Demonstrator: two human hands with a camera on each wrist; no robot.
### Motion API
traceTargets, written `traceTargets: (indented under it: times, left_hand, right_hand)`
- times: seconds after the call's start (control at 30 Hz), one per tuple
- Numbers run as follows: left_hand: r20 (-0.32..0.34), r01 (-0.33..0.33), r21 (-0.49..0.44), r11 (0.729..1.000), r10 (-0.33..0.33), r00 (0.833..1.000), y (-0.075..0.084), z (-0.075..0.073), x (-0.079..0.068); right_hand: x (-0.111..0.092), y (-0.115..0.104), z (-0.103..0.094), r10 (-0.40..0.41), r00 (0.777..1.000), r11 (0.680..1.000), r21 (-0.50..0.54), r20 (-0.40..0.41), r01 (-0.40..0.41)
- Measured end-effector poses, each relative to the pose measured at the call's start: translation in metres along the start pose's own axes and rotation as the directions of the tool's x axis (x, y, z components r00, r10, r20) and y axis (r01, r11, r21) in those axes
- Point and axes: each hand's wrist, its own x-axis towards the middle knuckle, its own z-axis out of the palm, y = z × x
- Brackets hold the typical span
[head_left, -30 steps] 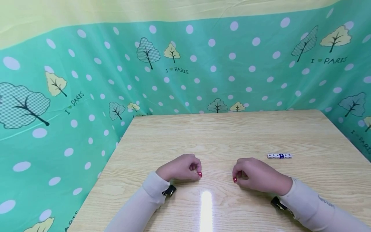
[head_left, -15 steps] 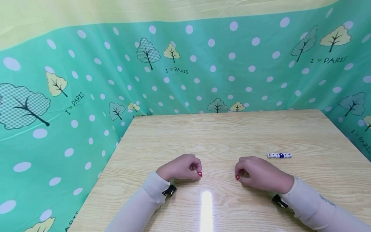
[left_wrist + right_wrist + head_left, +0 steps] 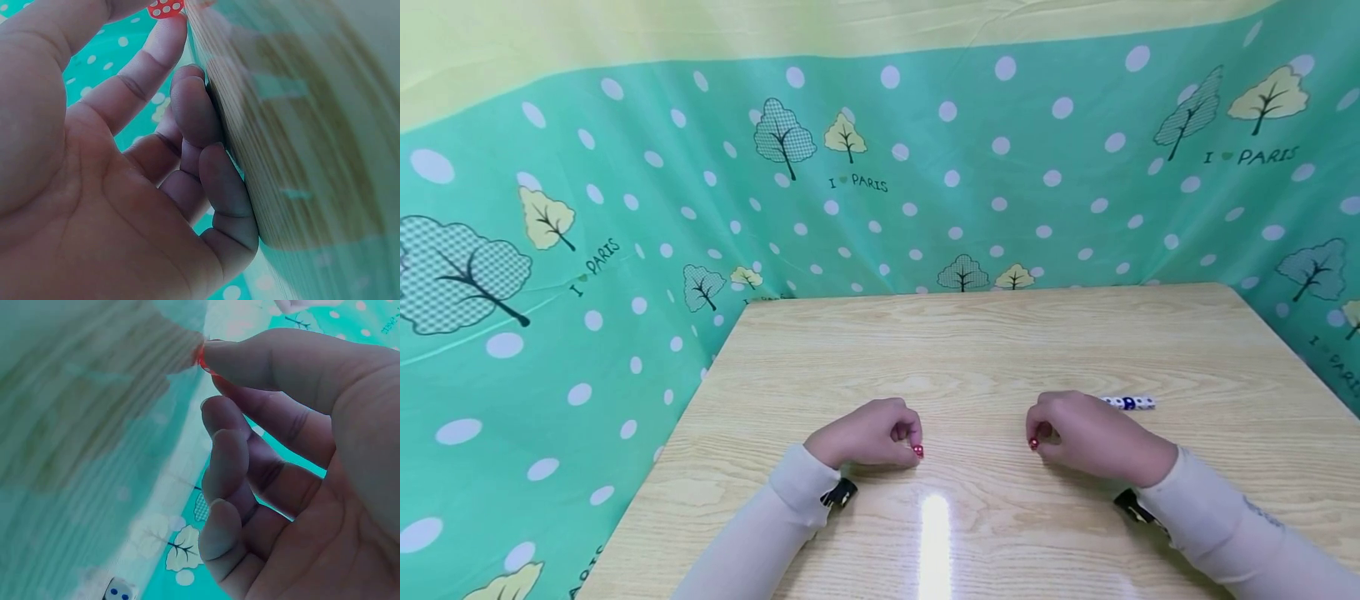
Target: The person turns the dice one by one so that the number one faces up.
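Between thumb and index finger, my left hand [image 3: 868, 433] pinches a red die [image 3: 918, 451] with white dots, down at the table. The left wrist view catches this die [image 3: 165, 8] at its top edge; the other fingers curl against the tabletop. Further right, my right hand [image 3: 1090, 435] pinches a second red die [image 3: 1033, 444], mostly covered by the thumb in the right wrist view. Just behind the right hand lies a straight row of white dice [image 3: 1142, 402] with a blue piece among them; the hand hides its left end. One white die [image 3: 117, 591] shows low in the right wrist view.
The wood-grain table [image 3: 970, 350] carries a bright light reflection [image 3: 935, 542] near the front. A green dotted curtain [image 3: 880, 192] with trees surrounds the back and sides. A dark strap [image 3: 841, 493] sits on the left wrist.
My right hand has moved right and away from me with its red die, now covering the left end of the dice row. The left hand has stayed put.
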Motion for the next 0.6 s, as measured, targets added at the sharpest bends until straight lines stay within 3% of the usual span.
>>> traceTargets:
  times: [0.6]
  left_hand:
    - [0.000,0.004,-0.001,1.000,-0.004,1.000,0.002,-0.001,-0.002]
  right_hand:
    - [0.000,0.026,-0.013,0.082,0.997,0.997,-0.001,0.015,-0.082]
